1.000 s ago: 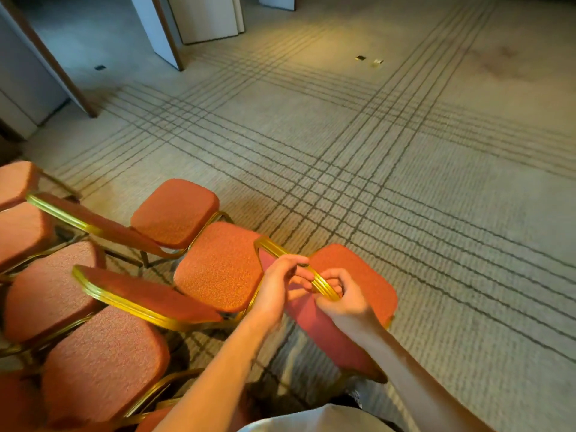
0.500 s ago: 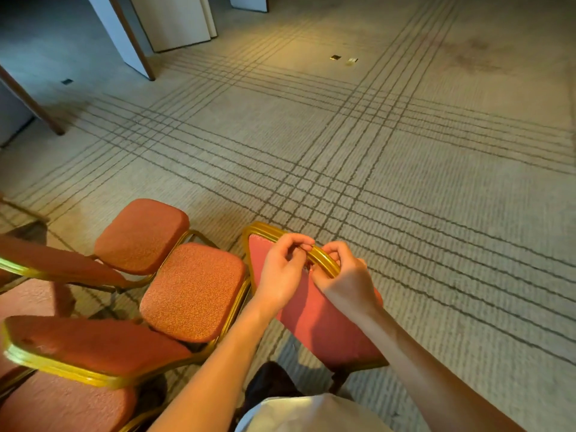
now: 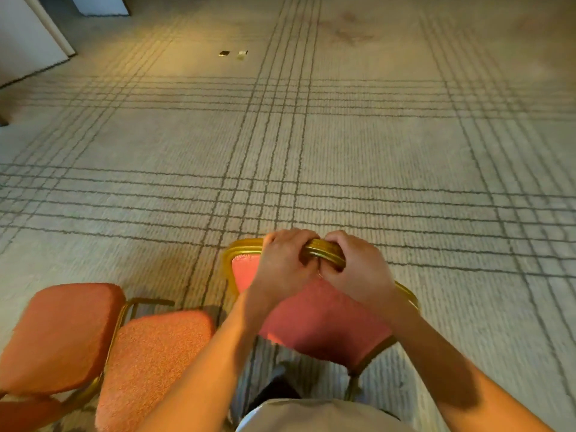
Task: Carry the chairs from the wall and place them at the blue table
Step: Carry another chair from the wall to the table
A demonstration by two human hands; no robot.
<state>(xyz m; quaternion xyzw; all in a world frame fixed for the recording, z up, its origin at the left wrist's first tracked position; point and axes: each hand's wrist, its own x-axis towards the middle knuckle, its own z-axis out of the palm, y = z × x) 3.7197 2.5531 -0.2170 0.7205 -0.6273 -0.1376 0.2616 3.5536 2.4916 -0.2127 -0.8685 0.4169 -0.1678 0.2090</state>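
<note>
A red-cushioned chair (image 3: 314, 319) with a gold metal frame stands right in front of me, its backrest facing me. My left hand (image 3: 280, 269) and my right hand (image 3: 358, 269) both grip the gold top rail of its backrest, side by side and touching. Two more red chairs of the same kind, one (image 3: 59, 335) at the far left and one (image 3: 152, 360) beside it, stand at the lower left. The blue table is out of view.
Beige carpet (image 3: 374, 151) with dark grid lines stretches ahead and to the right. Two small floor plates (image 3: 232, 53) lie far ahead. A white wall panel (image 3: 28, 42) stands at the upper left.
The view has swung right and away from the row of chairs, most of which have left the frame. The held chair has turned with me; both hands keep their grip.
</note>
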